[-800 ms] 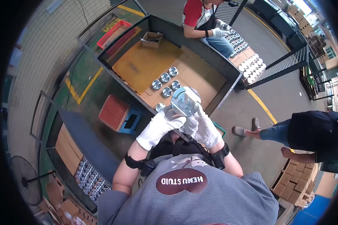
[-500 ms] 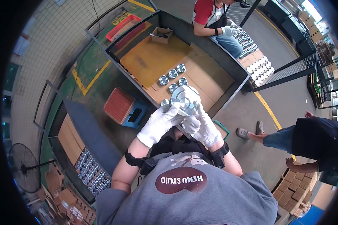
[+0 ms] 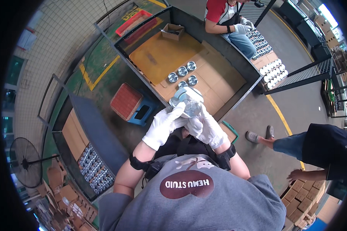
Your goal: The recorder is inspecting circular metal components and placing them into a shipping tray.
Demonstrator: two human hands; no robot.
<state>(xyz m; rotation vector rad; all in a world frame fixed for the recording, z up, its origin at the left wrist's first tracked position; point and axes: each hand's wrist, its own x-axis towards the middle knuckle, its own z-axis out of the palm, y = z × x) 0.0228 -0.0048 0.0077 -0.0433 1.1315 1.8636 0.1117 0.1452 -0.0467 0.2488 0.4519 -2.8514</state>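
Note:
Both of my hands wear white gloves and meet in front of my chest. They hold a shiny silver metal piston up over the near edge of a dark metal bin. My left hand has its fingers closed on the piston's left side. My right hand grips the right side, its fingers curled beneath the rim. The piston's details are smeared by glare. Beyond it, several similar pistons stand in short rows on the cardboard lining the bin; the held one partly hides the nearest.
A small cardboard box sits in the bin's far corner. A red-topped blue stool is at left, near another bin holding pistons. Across the bin, a gloved co-worker handles parts. Another person stands at right beside stacked cartons.
The piston has been turned in my hands and shows a different side. The surroundings have shifted slightly right in the view. The person at right has lowered an arm toward the cartons.

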